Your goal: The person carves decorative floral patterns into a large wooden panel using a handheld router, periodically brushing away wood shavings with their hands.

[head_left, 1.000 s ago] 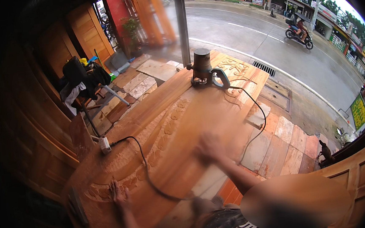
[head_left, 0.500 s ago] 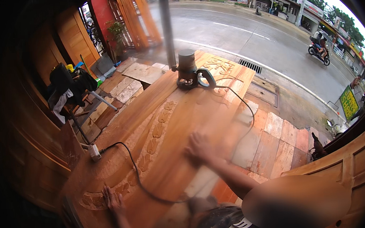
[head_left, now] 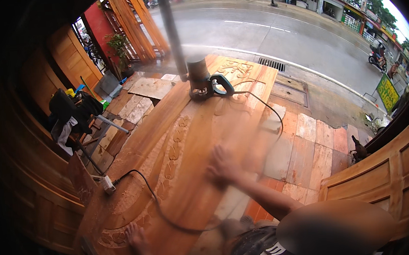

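A large wooden panel (head_left: 201,146) with carved patterns lies in front of me. My right hand (head_left: 223,164) is spread flat on its smooth middle, blurred slightly, holding nothing. At the lower left, my left hand (head_left: 136,234) touches the panel beside the carved leaf border (head_left: 173,151), its fingers apart and nothing in them. Farther off, a dark wood router (head_left: 200,80) stands upright on the panel, and neither hand touches it. Its black cord (head_left: 274,110) runs off the right edge. Another stretch of cord (head_left: 155,197) crosses the near part to a white socket block (head_left: 107,185).
Sawdust lies around the carving. A metal post (head_left: 172,35) rises just behind the router. Panelled doors (head_left: 383,176) stand at right and left. A stand draped with dark cloth (head_left: 73,110) is at the left. Beyond the tiled floor (head_left: 305,149) runs a wet road (head_left: 235,23).
The whole view has shifted slightly. My left hand has slid a little toward me and right on the panel; my right hand stays put. A motorcycle has travelled rightward along the road.
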### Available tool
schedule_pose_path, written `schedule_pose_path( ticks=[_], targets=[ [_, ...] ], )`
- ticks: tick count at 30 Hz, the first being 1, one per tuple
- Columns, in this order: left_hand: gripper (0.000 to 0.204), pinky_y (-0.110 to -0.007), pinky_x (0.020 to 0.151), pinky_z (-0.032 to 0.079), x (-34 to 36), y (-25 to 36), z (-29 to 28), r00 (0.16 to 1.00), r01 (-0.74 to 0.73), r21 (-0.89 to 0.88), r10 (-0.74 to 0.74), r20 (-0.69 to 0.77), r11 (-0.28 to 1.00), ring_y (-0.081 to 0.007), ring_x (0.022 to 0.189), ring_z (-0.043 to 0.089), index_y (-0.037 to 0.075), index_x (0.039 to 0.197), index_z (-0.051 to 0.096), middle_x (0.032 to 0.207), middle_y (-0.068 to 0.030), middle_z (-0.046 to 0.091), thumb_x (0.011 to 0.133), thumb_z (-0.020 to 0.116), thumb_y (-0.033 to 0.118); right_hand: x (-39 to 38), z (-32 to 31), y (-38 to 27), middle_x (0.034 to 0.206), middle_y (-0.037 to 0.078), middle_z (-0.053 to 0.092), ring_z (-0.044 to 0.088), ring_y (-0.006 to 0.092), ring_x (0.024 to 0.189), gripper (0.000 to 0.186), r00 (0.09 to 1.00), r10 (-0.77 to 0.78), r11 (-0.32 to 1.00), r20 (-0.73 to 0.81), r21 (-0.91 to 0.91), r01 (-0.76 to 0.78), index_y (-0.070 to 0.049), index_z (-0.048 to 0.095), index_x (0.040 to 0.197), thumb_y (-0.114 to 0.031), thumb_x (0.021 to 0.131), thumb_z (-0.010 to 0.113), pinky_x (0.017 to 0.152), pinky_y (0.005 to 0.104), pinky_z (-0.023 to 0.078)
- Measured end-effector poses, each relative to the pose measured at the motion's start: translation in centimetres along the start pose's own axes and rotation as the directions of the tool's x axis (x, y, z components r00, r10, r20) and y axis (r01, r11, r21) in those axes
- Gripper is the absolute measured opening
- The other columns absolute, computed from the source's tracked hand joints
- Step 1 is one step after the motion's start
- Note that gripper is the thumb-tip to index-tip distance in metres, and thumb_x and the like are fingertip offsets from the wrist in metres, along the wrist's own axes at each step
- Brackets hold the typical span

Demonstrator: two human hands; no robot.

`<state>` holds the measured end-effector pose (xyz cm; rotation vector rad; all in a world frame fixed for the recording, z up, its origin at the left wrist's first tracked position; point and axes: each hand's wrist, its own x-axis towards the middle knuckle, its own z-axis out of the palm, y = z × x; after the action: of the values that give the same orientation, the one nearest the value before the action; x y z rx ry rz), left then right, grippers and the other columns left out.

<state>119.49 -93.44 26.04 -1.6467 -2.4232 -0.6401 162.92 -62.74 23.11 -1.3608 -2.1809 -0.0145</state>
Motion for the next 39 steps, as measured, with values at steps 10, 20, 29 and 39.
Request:
schedule_pose_path(
  ticks=[10, 20, 29, 39],
  targets=[
    [0.051, -0.051, 0.125, 0.033, -0.1, 2.7, -0.3, 0.974, 0.014, -0.088, -0.034, -0.225, 0.996, -0.0439, 0.146, 0.048, -0.007, 0.143, 0.061, 0.148, -0.0276, 0.059, 0.106, 0.055, 0.029, 0.2, -0.6, -0.1, 0.167, 0.019, 0.038, 0.033, 0.0337, 0.157, 0.085, 0.967, 0.009, 1.0, 0.256, 0.021, -0.015, -0.002, 0.039, 0.161, -0.065, 0.104, 0.046, 0.129, 0.0514, 0.021],
    [0.051, -0.051, 0.122, 0.036, -1.6, -2.1, 0.6, 0.986, 0.071, -0.092, -0.084, -0.141, 0.993, -0.043, 0.144, 0.051, -0.005, 0.144, 0.059, 0.146, -0.0285, 0.06, 0.107, 0.055, 0.029, -0.1, 1.1, -0.8, 0.167, 0.021, 0.038, 0.034, 0.0361, 0.156, 0.08, 0.97, -0.073, 0.997, 0.231, 0.046, 0.064, -0.002, 0.043, 0.158, -0.06, 0.104, 0.051, 0.128, 0.0527, 0.024],
    [0.057, -0.053, 0.121, 0.036, -0.8, 1.3, -1.1, 0.978, 0.092, -0.094, -0.108, -0.181, 0.991, -0.0466, 0.142, 0.051, -0.002, 0.151, 0.054, 0.15, -0.0283, 0.056, 0.105, 0.059, 0.032, -0.3, -1.4, -1.3, 0.168, 0.022, 0.035, 0.03, 0.0371, 0.158, 0.078, 0.987, -0.018, 0.996, 0.158, 0.085, 0.005, -0.005, 0.036, 0.163, -0.056, 0.105, 0.053, 0.129, 0.0531, 0.022],
    [0.053, -0.051, 0.124, 0.033, -0.1, 0.1, 0.0, 0.994, 0.108, -0.103, -0.111, -0.022, 0.989, -0.0457, 0.143, 0.051, -0.003, 0.143, 0.062, 0.147, -0.0257, 0.061, 0.106, 0.058, 0.034, 0.2, -2.5, -1.4, 0.165, 0.023, 0.041, 0.034, 0.0382, 0.156, 0.075, 0.998, -0.059, 0.998, -0.001, 0.026, 0.059, -0.004, 0.041, 0.16, -0.054, 0.106, 0.053, 0.128, 0.0533, 0.022]
  ],
)
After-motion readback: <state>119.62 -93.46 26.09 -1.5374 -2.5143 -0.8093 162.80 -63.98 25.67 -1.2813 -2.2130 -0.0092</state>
